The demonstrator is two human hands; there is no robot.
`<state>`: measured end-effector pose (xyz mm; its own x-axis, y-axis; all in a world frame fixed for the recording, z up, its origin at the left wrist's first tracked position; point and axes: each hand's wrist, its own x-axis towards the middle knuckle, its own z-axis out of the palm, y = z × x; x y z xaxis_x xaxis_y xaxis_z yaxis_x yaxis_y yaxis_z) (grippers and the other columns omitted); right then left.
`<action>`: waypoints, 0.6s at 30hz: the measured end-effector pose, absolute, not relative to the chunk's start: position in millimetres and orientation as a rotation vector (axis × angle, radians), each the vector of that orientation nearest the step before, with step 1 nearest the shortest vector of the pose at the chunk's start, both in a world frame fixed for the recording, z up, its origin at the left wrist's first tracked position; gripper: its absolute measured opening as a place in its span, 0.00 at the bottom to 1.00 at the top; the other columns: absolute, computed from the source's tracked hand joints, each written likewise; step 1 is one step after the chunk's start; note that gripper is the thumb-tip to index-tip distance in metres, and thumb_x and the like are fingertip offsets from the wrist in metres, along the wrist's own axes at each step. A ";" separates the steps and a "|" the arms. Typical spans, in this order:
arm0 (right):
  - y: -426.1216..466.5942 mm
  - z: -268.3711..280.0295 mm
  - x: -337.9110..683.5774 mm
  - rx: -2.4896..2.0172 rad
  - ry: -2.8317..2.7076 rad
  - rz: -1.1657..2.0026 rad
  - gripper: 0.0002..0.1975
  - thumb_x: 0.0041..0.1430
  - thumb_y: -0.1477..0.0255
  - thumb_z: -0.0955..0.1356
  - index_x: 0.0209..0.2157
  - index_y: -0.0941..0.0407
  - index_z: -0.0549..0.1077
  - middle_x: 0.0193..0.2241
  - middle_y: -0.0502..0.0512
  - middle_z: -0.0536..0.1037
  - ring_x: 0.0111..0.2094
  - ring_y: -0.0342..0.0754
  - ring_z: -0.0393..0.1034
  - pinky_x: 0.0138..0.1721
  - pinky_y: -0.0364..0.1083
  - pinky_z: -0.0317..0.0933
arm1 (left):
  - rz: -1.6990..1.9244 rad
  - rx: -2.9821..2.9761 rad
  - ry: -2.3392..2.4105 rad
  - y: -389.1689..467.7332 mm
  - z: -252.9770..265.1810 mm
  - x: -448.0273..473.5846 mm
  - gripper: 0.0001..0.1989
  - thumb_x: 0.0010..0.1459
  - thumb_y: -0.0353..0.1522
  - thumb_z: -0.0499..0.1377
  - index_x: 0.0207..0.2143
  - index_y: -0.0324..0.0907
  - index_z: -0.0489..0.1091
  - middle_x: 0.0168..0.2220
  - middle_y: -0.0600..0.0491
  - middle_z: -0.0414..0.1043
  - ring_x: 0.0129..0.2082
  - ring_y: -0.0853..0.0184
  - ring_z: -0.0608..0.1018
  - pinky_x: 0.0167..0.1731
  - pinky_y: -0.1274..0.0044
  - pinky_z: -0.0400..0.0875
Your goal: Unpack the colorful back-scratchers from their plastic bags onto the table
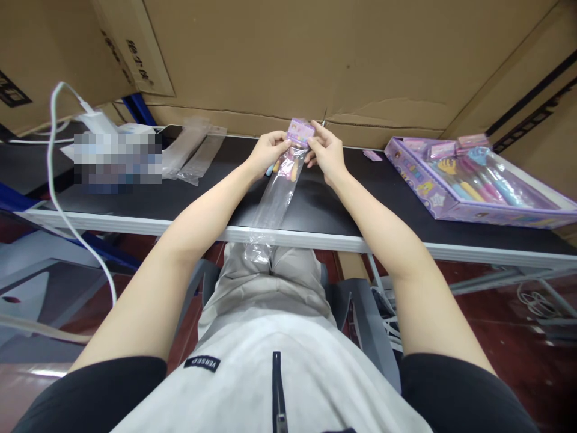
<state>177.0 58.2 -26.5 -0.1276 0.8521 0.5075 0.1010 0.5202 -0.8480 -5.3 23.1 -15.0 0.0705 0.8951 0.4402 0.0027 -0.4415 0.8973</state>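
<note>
A long clear plastic bag [276,201] with a purple printed card [300,133] at its top end lies over the black table, its lower end hanging past the front edge. My left hand [269,151] pinches the left side of the card and bag top between thumb and fingers. On the right side, my right hand [328,150] is closed on the card, thumb in front. Small pastel-coloured pieces [292,171] show under and around the bag just below the card; their kind is too small to make out.
At the right stands a purple display box [435,198] with several wrapped pastel items inside. A small pink card [372,156] lies nearby. More clear bags [202,153] are at left, beside a white cable [56,180]. Cardboard [279,60] walls the back.
</note>
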 end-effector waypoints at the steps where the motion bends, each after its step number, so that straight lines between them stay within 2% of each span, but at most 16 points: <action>1: 60.7 -27.2 178.2 -0.850 -1.586 0.787 0.32 0.60 0.48 0.76 0.59 0.52 0.79 0.35 0.51 0.82 0.32 0.49 0.81 0.33 0.48 0.79 | 1.468 1.588 0.910 23.4 -15.2 -5.4 0.11 0.66 0.27 0.66 0.29 0.41 0.69 0.25 0.56 0.73 0.25 0.71 0.76 0.33 0.79 0.73; 5: 66.6 -30.7 180.8 -0.851 -1.627 0.740 0.34 0.61 0.43 0.74 0.60 0.51 0.78 0.40 0.54 0.83 0.33 0.49 0.82 0.33 0.48 0.79 | 1.490 1.590 0.930 24.4 -15.2 -7.0 0.12 0.64 0.23 0.64 0.27 0.40 0.69 0.24 0.57 0.72 0.24 0.72 0.75 0.33 0.80 0.72; 10: 60.8 -29.0 178.9 -0.804 -1.616 0.732 0.37 0.55 0.39 0.75 0.56 0.52 0.79 0.39 0.54 0.82 0.33 0.50 0.82 0.33 0.49 0.79 | 1.537 1.584 0.988 26.3 -14.2 -10.2 0.15 0.62 0.19 0.60 0.24 0.40 0.67 0.21 0.58 0.69 0.23 0.73 0.72 0.33 0.80 0.71; 14: 52.0 -22.8 178.6 -0.824 -1.593 0.725 0.39 0.49 0.35 0.76 0.49 0.53 0.78 0.36 0.53 0.82 0.31 0.49 0.80 0.30 0.47 0.78 | 1.491 1.632 0.951 27.6 -15.1 -11.8 0.13 0.61 0.19 0.62 0.25 0.40 0.68 0.22 0.57 0.70 0.25 0.71 0.74 0.36 0.79 0.73; 18: 50.1 -20.7 180.1 -0.868 -1.541 0.746 0.39 0.50 0.33 0.74 0.47 0.52 0.75 0.34 0.52 0.80 0.31 0.49 0.80 0.28 0.45 0.76 | 1.437 1.701 0.891 30.1 -18.3 -13.1 0.12 0.61 0.23 0.65 0.27 0.41 0.68 0.24 0.57 0.72 0.30 0.69 0.78 0.39 0.77 0.74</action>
